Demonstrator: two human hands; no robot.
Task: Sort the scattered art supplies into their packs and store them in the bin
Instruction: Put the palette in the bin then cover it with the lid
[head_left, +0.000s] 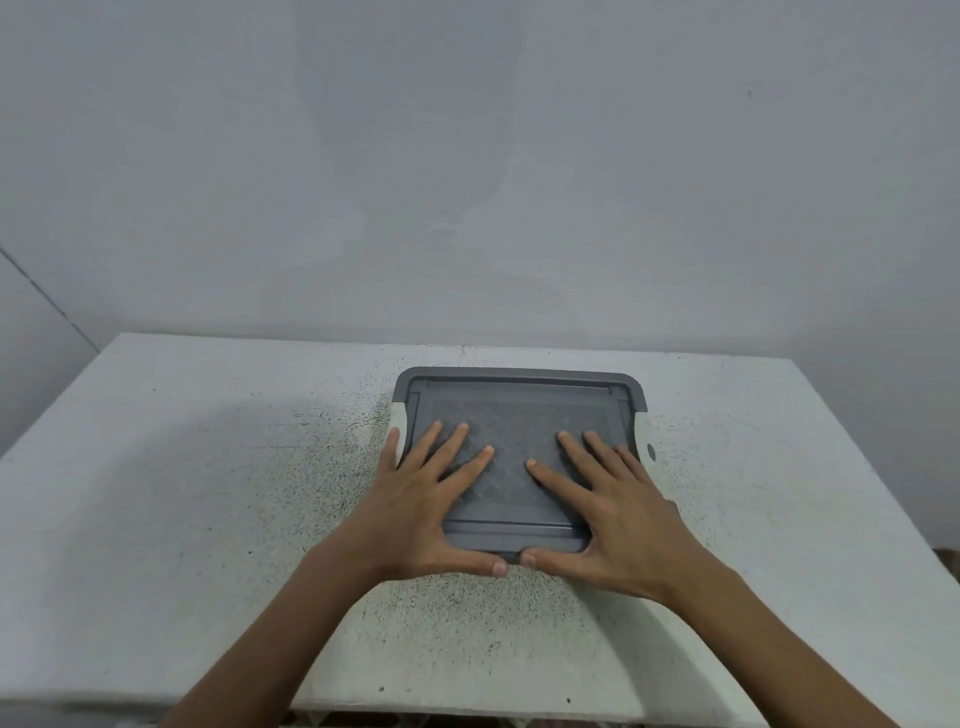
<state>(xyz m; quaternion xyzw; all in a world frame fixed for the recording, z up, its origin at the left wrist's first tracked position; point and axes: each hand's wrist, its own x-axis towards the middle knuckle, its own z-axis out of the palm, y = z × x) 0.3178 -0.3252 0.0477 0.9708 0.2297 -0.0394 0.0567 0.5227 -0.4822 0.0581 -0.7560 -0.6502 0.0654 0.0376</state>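
A: How will the bin (514, 375) handle?
B: I judge it stiff, smooth plastic, a little slippery, not fragile. Its weight I cannot tell. Better to take it by the two short sides, under the left latch (397, 431) and the right latch (644, 441).
A: How does it look?
B: Grey and rectangular, with a patterned lid (519, 410) on top and white latches. It stands mid-table (182, 493), toward the far edge.
A: The hands?
B: The left hand (426, 509) and the right hand (618, 525) lie flat on the lid, fingers straight and spread, thumbs along its near edge, gripping nothing
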